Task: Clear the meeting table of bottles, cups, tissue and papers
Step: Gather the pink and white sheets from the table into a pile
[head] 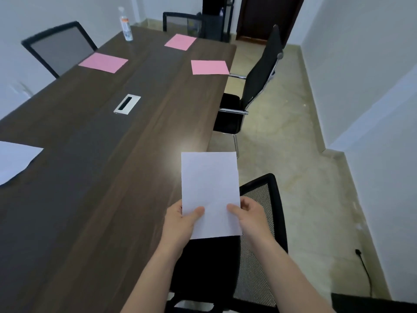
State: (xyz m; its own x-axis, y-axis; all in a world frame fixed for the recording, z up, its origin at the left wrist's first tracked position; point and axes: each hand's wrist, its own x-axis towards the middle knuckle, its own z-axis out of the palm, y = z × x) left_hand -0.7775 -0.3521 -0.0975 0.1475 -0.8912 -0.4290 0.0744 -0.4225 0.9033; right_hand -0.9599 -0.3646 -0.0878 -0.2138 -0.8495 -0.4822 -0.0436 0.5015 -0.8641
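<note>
Both my hands hold one white sheet of paper (209, 188) above the near right edge of the dark wooden meeting table (94, 154). My left hand (180, 219) pinches its lower left edge, thumb on top. My right hand (250, 216) pinches the lower right edge the same way. Three pink sheets lie at the far end: one on the left (103, 62), one at the back (180, 42), one by the right edge (209, 67). A clear plastic bottle (126, 25) with an orange-and-white label stands upright at the far left corner. Another white sheet (13, 161) lies at the left edge.
A silver cable port (127, 104) is set into the table's middle. Black chairs surround the table: a mesh one (259, 233) right under my hands, one on the right (252, 86), one far left (61, 48), one at the far end (182, 22). A black cable (365, 269) runs along the floor at right.
</note>
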